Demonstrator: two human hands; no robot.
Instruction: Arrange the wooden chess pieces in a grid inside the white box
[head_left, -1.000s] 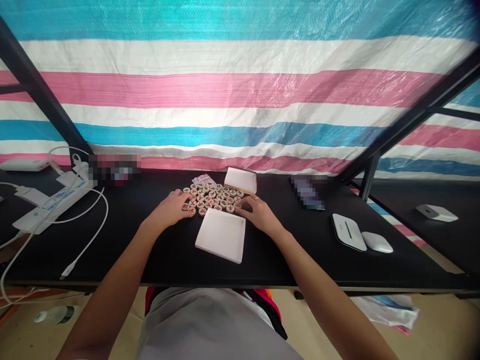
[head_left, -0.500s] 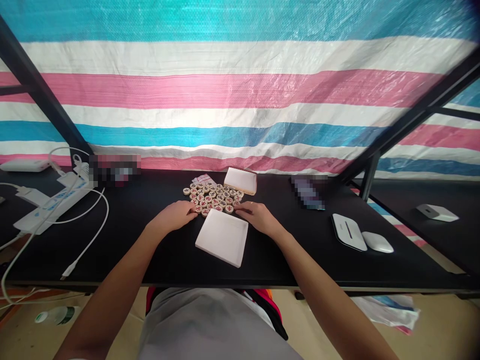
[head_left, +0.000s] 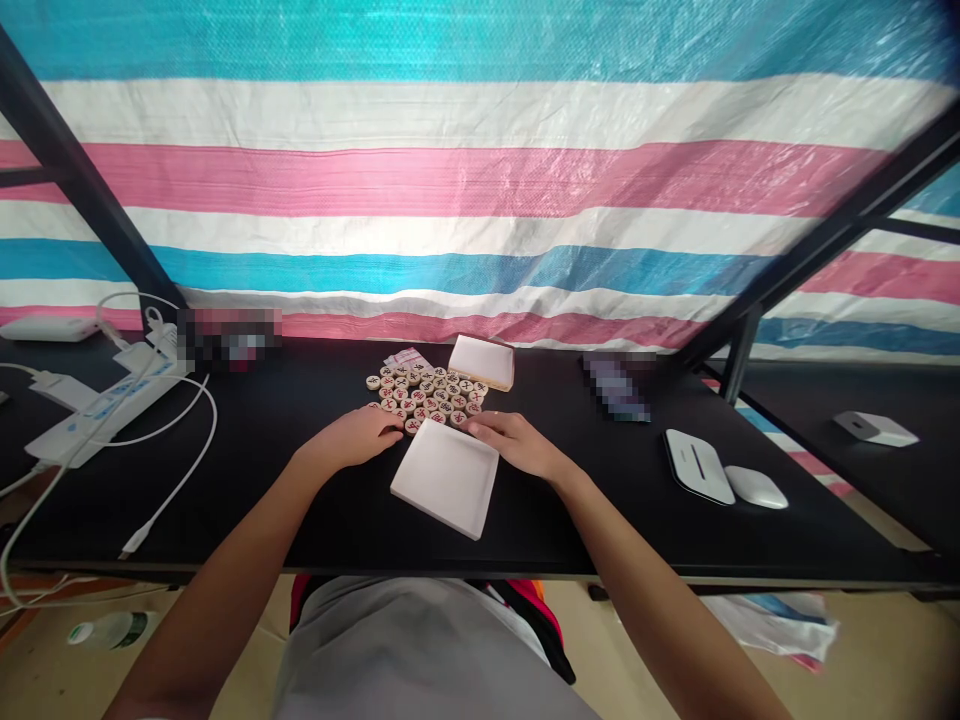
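left hand (head_left: pixel 364 437): palm down, fingers curled at the near-left edge of the xiangqi pieces (head_left: pixel 430 403) | right hand (head_left: pixel 514 437): palm down, fingertips near-right | pinching: cannot tell | pieces: on black desk (head_left: pixel 337 530), characters up, cluster longest left-to-right | white tray (head_left: pixel 446 480): just nearer, one corner personward

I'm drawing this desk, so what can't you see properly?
In the head view:
Some round pieces: partly hidden by the left hand.
The back-left thing: blurred into squares.
The dark thing on the right: blurred too.
One white cable: cut off by the left edge.
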